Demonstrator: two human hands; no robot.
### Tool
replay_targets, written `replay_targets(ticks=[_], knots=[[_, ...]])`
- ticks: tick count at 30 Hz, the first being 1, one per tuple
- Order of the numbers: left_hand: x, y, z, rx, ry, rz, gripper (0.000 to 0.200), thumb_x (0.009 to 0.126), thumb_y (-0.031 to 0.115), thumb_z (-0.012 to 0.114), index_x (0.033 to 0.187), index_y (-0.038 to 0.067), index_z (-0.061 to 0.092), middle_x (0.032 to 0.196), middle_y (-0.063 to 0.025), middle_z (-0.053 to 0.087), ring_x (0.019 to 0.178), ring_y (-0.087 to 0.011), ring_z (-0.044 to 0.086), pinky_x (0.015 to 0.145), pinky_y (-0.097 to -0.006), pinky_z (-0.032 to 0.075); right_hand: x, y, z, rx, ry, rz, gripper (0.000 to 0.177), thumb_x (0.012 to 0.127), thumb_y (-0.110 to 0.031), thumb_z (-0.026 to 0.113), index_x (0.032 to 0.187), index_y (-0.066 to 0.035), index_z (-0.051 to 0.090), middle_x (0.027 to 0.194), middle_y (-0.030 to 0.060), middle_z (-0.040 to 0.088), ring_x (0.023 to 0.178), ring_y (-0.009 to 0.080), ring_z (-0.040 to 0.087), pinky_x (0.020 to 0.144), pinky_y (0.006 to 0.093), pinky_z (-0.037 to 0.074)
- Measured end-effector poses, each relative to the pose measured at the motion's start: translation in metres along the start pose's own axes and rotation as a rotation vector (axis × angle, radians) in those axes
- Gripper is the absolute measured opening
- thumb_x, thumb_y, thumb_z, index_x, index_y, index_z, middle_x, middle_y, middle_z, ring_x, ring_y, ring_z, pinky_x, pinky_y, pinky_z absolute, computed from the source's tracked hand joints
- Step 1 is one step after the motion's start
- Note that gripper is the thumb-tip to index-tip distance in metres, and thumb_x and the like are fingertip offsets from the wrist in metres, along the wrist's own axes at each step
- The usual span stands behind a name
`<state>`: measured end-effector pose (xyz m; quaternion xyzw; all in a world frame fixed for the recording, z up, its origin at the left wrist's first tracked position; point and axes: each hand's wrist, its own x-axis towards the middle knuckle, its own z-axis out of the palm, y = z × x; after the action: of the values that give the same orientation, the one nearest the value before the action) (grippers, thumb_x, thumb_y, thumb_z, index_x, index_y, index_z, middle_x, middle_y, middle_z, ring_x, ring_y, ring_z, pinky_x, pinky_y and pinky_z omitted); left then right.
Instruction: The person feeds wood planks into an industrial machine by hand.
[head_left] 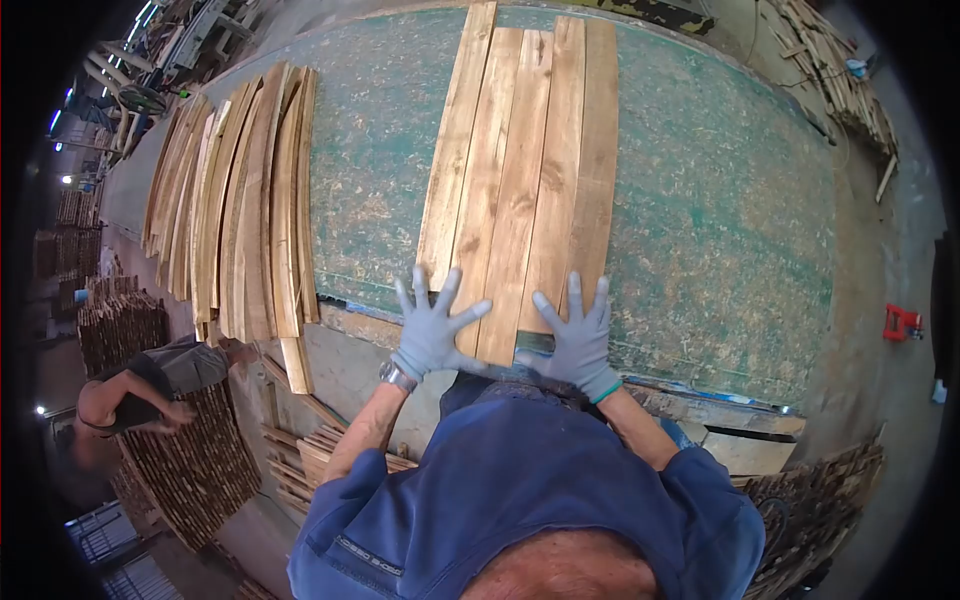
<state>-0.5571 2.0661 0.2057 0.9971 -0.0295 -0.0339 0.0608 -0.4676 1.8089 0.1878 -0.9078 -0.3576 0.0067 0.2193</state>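
Several wooden boards (515, 180) lie side by side across the green worktable (720, 220), their near ends uneven at the table's front edge. My left hand (430, 325), in a grey glove, is open with fingers spread at the near ends of the boards on the left. My right hand (578, 340), gloved the same way, is open too, its fingers spread over the near ends on the right. One middle board sticks out toward me between the two hands. Whether the palms press on the board ends cannot be made out.
A pile of loose boards (245, 200) lies at the table's left end, some overhanging the front edge. Another person (150, 390) stands at the left beside stacked wood (195, 460). More stacked wood (820, 510) is at lower right. A red object (902, 323) is at far right.
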Motion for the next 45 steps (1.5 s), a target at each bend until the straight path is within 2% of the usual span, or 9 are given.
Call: replay_targets(ticks=[9,10,14,23,26,34,40,43,45], knots=[[0.069,-0.035,-0.004,0.008,0.144,-0.119,0.101,0.046,0.084,0.071,0.136,0.041,0.055,0.156,-0.0192,0.028,0.133,-0.0633,0.022,0.104,-0.0761,0.019,0.065,0.006,-0.024,0.006,-0.020,0.135,0.099,0.058,-0.070,0.075,0.143,-0.028,0.049,0.155,0.0262,0.024,0.139,0.0608,0.011,0.107,0.0711,0.016],[0.073,-0.037,0.000,-0.005,0.165,-0.102,0.102,0.044,0.084,0.072,0.135,0.041,0.056,0.155,-0.0177,0.031,0.130,-0.0631,0.026,0.103,-0.0735,0.024,0.063,0.005,-0.012,0.006,-0.023,0.149,0.102,0.057,-0.074,0.073,0.144,-0.028,0.048,0.155,0.0270,0.021,0.137,0.0633,0.011,0.105,0.0725,0.017],[0.103,-0.046,0.005,-0.043,0.256,0.043,0.100,0.043,0.081,0.075,0.130,0.033,0.063,0.147,-0.0194,0.043,0.127,-0.0563,0.039,0.109,-0.0676,0.025,0.086,0.002,0.015,-0.093,0.086,0.213,0.099,0.058,-0.081,0.067,0.140,-0.027,0.053,0.154,0.0283,0.022,0.133,0.0681,0.013,0.100,0.0752,0.020],[0.292,-0.081,-0.028,-0.061,0.262,0.047,0.093,0.046,0.078,0.076,0.128,0.036,0.064,0.144,-0.0096,0.049,0.127,-0.0599,0.034,0.108,-0.0675,0.025,0.247,0.111,0.001,-0.252,0.291,0.170,0.095,0.054,-0.084,0.067,0.132,-0.028,0.060,0.144,0.0264,0.040,0.129,0.0670,0.024,0.097,0.0720,0.028],[0.372,-0.093,-0.029,-0.077,0.303,0.024,0.092,0.050,0.077,0.076,0.130,0.035,0.062,0.145,-0.0089,0.049,0.129,-0.0581,0.032,0.110,-0.0644,0.023,0.317,0.170,-0.007,-0.322,0.365,0.087,0.095,0.052,-0.084,0.069,0.130,-0.030,0.062,0.140,0.0238,0.047,0.126,0.0640,0.030,0.098,0.0674,0.032],[0.553,-0.130,-0.042,0.023,0.343,-0.002,0.096,0.055,0.082,0.070,0.137,0.034,0.057,0.146,-0.0086,0.048,0.129,-0.0478,0.037,0.111,-0.0522,0.031,0.463,0.270,-0.030,-0.470,0.313,0.120,0.076,0.070,-0.077,0.062,0.131,-0.030,0.061,0.142,0.0155,0.047,0.122,0.0458,0.040,0.097,0.0556,0.038],[0.595,-0.141,-0.037,0.062,0.409,0.001,0.093,0.060,0.084,0.065,0.136,0.031,0.057,0.140,-0.0080,0.052,0.122,-0.0386,0.045,0.105,-0.0483,0.037,0.517,0.288,-0.036,-0.557,0.246,0.178,0.075,0.080,-0.078,0.050,0.137,-0.030,0.055,0.144,0.0109,0.044,0.122,0.0391,0.041,0.096,0.0494,0.039],[0.608,-0.147,-0.036,0.055,0.411,0.010,0.094,0.061,0.087,0.061,0.136,0.031,0.058,0.139,-0.0090,0.052,0.120,-0.0374,0.047,0.103,-0.0485,0.038,0.525,0.290,-0.037,-0.601,0.282,0.162,0.068,0.083,-0.070,0.054,0.137,-0.028,0.054,0.140,0.0099,0.046,0.115,0.0362,0.046,0.094,0.0472,0.043],[0.614,-0.148,-0.040,0.089,0.370,-0.001,0.093,0.064,0.087,0.058,0.139,0.033,0.055,0.138,-0.0104,0.053,0.122,-0.0354,0.048,0.100,-0.0466,0.041,0.536,0.303,-0.032,-0.627,0.297,0.145,0.070,0.083,-0.074,0.048,0.137,-0.029,0.055,0.141,0.0111,0.046,0.118,0.0388,0.046,0.094,0.0508,0.041]])
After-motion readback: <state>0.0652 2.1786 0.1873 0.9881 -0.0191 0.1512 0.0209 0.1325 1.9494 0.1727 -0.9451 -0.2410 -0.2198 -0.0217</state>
